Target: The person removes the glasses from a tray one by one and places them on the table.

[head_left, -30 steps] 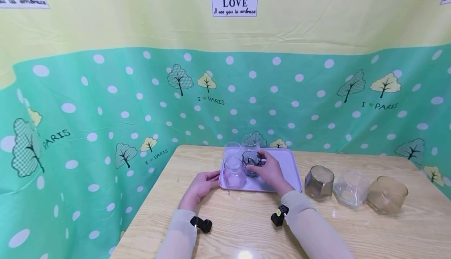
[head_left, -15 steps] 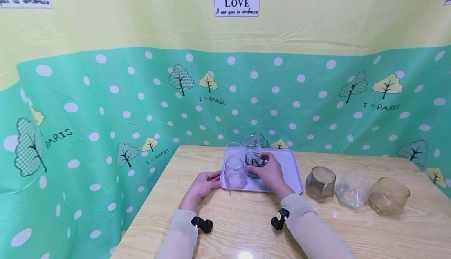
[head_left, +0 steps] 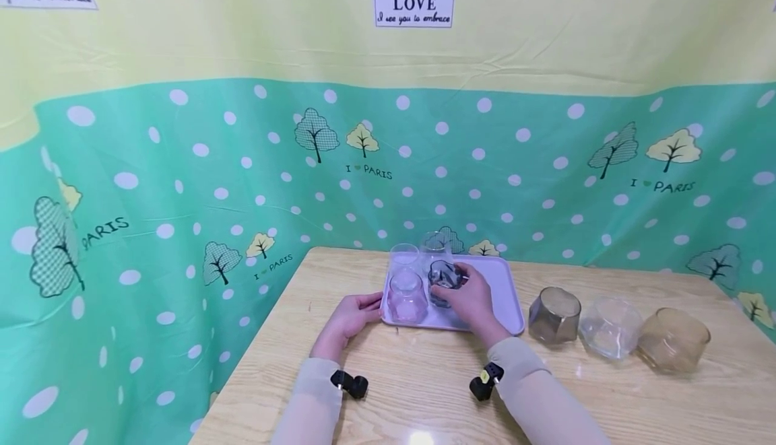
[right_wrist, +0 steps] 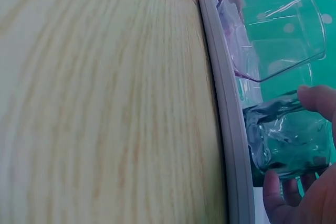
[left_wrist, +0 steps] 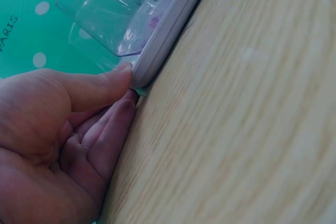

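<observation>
Gripping the dark glass (right_wrist: 289, 137), the right hand (head_left: 475, 301) needed clearance from the pink glass (head_left: 407, 302) left of its fingers; the left hand (head_left: 351, 317) pinched the tray (head_left: 502, 290).

This place is looking like a small curtained-off corner for recording. A printed curtain (head_left: 364, 58) is hanging in soft folds behind the wood-grained table (head_left: 406, 378) and along its left side, and it is filling the whole background. Its cloth is showing yellow above and green below, with white dots, trees and "PARIS" lettering, which is giving a homely feeling. Small black cameras (head_left: 358, 386) are sitting at both sleeve cuffs (head_left: 318, 374). Whether this corner is belonging to a home or a studio, I cannot tell.
</observation>
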Tool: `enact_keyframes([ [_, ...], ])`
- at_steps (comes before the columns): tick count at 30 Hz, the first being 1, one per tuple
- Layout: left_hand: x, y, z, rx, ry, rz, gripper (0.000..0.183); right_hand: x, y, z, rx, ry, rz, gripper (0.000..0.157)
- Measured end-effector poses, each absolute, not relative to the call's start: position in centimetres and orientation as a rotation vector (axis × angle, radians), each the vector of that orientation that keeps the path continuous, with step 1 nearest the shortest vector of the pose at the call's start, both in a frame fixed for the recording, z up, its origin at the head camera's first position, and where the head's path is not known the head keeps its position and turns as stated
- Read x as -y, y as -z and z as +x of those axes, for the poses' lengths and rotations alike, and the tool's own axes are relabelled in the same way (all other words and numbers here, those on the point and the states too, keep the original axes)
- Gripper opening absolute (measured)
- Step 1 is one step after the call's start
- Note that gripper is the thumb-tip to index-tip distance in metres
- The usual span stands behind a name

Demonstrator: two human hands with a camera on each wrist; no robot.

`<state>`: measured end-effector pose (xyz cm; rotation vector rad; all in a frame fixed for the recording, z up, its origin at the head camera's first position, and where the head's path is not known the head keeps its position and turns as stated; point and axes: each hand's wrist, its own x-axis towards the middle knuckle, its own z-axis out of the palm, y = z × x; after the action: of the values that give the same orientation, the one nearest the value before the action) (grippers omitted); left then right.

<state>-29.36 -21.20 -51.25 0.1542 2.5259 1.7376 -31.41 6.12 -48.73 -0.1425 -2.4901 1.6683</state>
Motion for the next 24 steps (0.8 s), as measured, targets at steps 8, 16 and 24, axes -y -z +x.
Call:
enact_keyframes([
  [8, 21.4, 51.4, -29.3, -2.537, -1.729, 0.152, 0.048, -6.4, 48.5, -30.6, 2.427, -1.671, -0.160, 0.089],
  [16, 21.4, 51.4, -29.1, -2.539, -1.721, 0.134, 0.048, -7.5, 47.4, -29.5, 2.414, -1.636, -0.137, 0.088],
  [24, 21.4, 51.4, -29.5, -2.535, -1.703, 0.147, 0.049, -10.5, 44.7, -27.1, 2.441, -1.590, -0.070, 0.096],
])
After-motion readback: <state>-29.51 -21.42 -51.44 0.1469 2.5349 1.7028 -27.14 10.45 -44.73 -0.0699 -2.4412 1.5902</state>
